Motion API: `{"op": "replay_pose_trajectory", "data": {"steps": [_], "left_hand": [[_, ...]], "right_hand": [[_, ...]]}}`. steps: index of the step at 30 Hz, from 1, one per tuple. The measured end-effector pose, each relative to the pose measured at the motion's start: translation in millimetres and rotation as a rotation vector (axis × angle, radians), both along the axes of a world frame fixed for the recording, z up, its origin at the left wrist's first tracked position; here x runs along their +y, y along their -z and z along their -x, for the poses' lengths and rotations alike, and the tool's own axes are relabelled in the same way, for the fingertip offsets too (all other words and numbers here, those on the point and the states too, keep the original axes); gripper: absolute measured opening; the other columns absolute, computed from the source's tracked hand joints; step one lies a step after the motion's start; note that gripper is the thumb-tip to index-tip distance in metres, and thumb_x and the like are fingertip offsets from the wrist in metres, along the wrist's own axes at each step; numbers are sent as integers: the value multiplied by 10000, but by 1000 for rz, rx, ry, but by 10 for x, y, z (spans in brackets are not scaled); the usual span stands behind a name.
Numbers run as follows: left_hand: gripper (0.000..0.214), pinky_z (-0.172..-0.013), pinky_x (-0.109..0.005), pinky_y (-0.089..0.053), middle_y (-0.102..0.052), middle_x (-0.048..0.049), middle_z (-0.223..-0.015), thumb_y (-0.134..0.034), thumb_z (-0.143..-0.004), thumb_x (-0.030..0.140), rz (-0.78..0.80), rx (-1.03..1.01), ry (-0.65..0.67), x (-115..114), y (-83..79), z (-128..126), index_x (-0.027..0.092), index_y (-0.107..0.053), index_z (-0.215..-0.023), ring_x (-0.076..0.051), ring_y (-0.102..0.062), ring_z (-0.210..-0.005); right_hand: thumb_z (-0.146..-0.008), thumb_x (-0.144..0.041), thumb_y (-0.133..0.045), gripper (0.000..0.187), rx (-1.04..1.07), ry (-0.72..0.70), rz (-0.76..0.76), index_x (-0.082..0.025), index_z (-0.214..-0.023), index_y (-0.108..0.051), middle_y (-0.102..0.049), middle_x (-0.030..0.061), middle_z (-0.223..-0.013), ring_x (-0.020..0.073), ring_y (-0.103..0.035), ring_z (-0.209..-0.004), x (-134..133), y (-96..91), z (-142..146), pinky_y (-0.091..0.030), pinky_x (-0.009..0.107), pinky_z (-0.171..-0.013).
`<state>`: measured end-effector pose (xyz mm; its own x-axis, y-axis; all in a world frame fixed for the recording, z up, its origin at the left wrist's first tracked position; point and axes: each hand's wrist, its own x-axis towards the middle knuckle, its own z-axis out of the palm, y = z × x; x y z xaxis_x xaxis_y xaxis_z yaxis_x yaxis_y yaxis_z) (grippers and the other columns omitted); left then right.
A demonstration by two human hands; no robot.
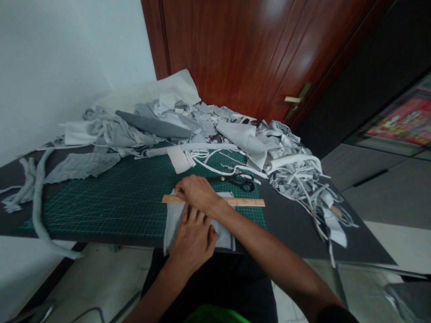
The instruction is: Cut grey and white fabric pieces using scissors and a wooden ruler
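A grey fabric piece (173, 222) lies at the near edge of the green cutting mat (117, 202) and hangs a little over the table edge. My left hand (193, 240) lies flat on it with fingers stretched out. A wooden ruler (242, 202) rests across the top of the fabric. My right hand (198, 193) sits curled over the ruler's left part, fingertips pinched near the ruler's edge; whatever they hold is hidden. Black scissors (237, 180) lie just behind the ruler.
A big heap of grey and white fabric scraps (175, 121) fills the back of the dark table (292, 224). Tangled white strips (303, 179) trail off to the right. Long grey strips (37, 197) hang off the left edge. A brown door (252, 54) stands behind.
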<state>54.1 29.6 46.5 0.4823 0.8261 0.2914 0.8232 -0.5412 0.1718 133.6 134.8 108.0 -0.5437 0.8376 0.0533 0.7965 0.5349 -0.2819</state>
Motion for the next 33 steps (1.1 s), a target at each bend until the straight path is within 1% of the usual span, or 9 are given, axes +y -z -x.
{"op": "replay_pose_trajectory", "data": {"steps": [4, 7, 14, 20, 24, 27, 30, 33], "left_hand": [[377, -1269, -602, -277, -681, -143, -1339, -521, -925, 233, 4, -24, 4, 7, 13, -4, 138, -725, -1228, -366, -525, -1344], [359, -1283, -601, -261, -676, -134, -1343, -534, -916, 227, 16, -30, 2, 7, 19, -4, 149, -729, -1207, -358, -524, -1349], [332, -1280, -607, -282, -680, -133, -1331, -538, -907, 218, 13, -28, 1, 3, -7, -11, 153, -737, -1165, -354, -537, -1333], [386, -1267, -619, -306, -672, -114, -1332, -547, -904, 210, 2, -42, 20, 18, -8, -9, 166, -705, -1253, -360, -529, -1326], [420, -1245, -628, -335, -633, -152, -1332, -532, -919, 212, -17, -54, 12, 33, 16, -6, 162, -688, -1306, -374, -497, -1363], [451, -1231, -629, -356, -606, -171, -1326, -534, -919, 212, -32, -51, 11, 43, 35, -6, 157, -670, -1346, -371, -502, -1360], [450, -1226, -625, -364, -611, -173, -1296, -534, -923, 220, -38, -40, 15, 51, 54, -3, 144, -676, -1343, -363, -524, -1332], [459, -1219, -625, -374, -616, -182, -1323, -531, -933, 238, -63, -22, 15, 54, 72, 2, 132, -673, -1356, -372, -513, -1349]], "right_hand": [[-998, -163, -548, 243, -19, 11, 3, -168, -972, -790, -790, 111, -1010, 238, -737, -972, -24, -14, -97, -477, 307, -800], [-1000, -185, -551, 241, -30, 14, -1, -179, -1004, -792, -791, 103, -1027, 242, -733, -989, -37, -20, -141, -481, 311, -811], [-1005, -176, -524, 264, -75, 18, -14, -167, -1032, -786, -783, 121, -1063, 251, -725, -997, -39, -26, -176, -486, 323, -819], [-1010, -192, -532, 256, -103, 28, -2, -175, -1057, -783, -775, 121, -1108, 252, -721, -1021, -55, -47, -277, -479, 318, -817], [-1017, -189, -529, 256, -120, 31, -2, -167, -1058, -780, -769, 128, -1121, 248, -715, -1025, -82, -85, -335, -473, 317, -826], [-1010, -186, -544, 245, -130, 31, 3, -162, -1036, -786, -773, 130, -1091, 246, -718, -1000, -105, -111, -389, -470, 313, -811], [-993, -181, -582, 215, -136, 31, 4, -172, -1032, -793, -778, 120, -1073, 239, -716, -1007, -120, -122, -455, -464, 303, -811], [-973, -208, -638, 170, -142, 29, 2, -188, -1019, -800, -783, 108, -1060, 245, -713, -1028, -126, -122, -513, -459, 298, -811]]}}
